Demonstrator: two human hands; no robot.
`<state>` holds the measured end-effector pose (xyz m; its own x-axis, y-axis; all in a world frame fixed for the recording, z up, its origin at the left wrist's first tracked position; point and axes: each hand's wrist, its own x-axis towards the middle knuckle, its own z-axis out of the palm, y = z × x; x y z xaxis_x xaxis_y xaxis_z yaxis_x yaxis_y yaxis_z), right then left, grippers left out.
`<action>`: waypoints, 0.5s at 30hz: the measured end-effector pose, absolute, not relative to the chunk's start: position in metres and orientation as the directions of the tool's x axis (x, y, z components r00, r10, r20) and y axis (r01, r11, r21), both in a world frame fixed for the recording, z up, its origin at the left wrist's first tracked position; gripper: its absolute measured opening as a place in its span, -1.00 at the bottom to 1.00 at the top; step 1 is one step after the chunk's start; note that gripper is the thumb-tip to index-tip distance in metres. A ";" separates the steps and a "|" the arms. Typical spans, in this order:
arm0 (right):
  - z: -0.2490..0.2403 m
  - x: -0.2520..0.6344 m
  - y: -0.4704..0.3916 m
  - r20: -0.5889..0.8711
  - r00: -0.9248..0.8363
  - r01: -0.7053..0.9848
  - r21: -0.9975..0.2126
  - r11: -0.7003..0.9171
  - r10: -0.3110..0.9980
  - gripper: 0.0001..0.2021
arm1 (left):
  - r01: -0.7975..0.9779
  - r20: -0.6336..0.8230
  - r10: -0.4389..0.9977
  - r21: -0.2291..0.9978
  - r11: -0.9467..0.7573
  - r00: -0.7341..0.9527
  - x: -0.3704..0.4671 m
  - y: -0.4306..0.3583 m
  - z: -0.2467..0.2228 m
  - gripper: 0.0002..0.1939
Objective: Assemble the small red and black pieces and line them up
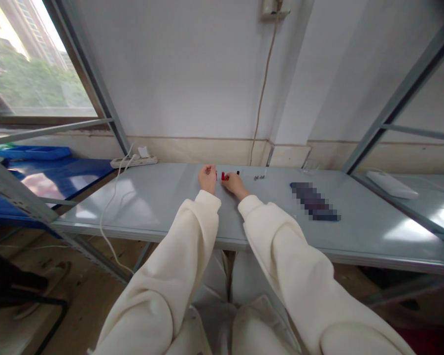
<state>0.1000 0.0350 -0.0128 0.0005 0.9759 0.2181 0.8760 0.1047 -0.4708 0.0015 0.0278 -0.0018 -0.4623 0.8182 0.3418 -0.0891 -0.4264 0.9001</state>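
Mid-frame, the right hand (235, 185) has its fingers clamped on a red piece (223, 176), the left hand's (207, 181) curled grip is unclear, and small metal parts (256, 178) lie separate.

Gray tabletop (148, 204) with power strip (135, 161).

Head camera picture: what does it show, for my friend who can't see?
A person's left hand and right hand are close together at small red pieces over a gray table. To the right are tiny metal bits and a blurred-out dark thing; a power strip sits far left.
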 end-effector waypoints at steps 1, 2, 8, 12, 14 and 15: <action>-0.014 0.099 0.036 0.210 0.002 0.877 -0.471 0.099 0.978 -0.82 | -0.089 0.334 0.822 0.904 -0.417 -0.461 0.002 0.027 -0.001 -0.92; -0.014 0.099 0.037 0.201 0.004 0.877 -0.471 0.094 0.979 -0.82 | -0.089 0.326 0.827 0.909 -0.407 -0.458 0.002 0.026 0.000 -0.92; -0.017 0.099 0.041 0.179 0.004 0.891 -0.447 0.078 0.984 -0.77 | -0.040 0.330 0.833 0.921 -0.387 -0.444 0.002 0.026 0.000 -0.89; -0.007 0.112 0.035 0.155 -0.027 0.889 -0.448 0.095 0.987 -0.70 | 0.133 0.392 0.834 0.919 -0.371 -0.387 0.002 0.023 0.000 -0.83; 0.001 0.123 0.030 0.157 0.003 0.896 -0.439 0.067 0.988 -0.76 | 0.281 0.456 0.837 0.882 -0.378 -0.303 0.004 0.019 -0.001 -0.80; 0.004 0.129 0.027 0.167 0.034 0.906 -0.421 0.040 0.985 -0.76 | 0.369 0.488 0.838 0.846 -0.386 -0.244 0.005 0.017 -0.001 -0.79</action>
